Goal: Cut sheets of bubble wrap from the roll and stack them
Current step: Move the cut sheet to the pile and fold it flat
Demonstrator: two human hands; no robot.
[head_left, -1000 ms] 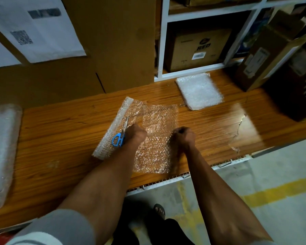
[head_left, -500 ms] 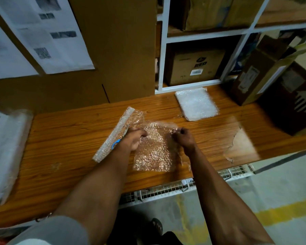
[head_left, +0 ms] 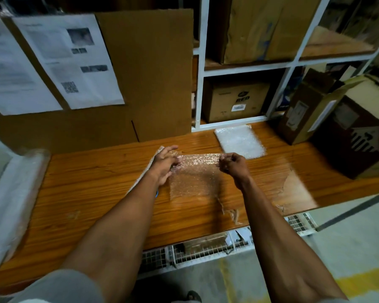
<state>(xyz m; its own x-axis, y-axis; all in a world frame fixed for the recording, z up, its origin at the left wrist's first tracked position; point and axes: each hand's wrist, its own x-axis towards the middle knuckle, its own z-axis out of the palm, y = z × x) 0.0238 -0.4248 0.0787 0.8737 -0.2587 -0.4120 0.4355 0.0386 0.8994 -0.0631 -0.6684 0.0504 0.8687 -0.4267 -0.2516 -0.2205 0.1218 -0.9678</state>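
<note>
My left hand (head_left: 163, 166) and right hand (head_left: 233, 166) pinched the clear bubble-wrap sheet's (head_left: 193, 178) top corners above the brown wooden desk (head_left: 96, 182).

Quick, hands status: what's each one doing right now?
Left hand: pinches the left top corner of the cut bubble wrap sheet.
Right hand: pinches the sheet's right top corner.

Both forearms bare; a short grey sleeve (head_left: 59, 287) covers the left upper arm, well back from the fingers.
</note>
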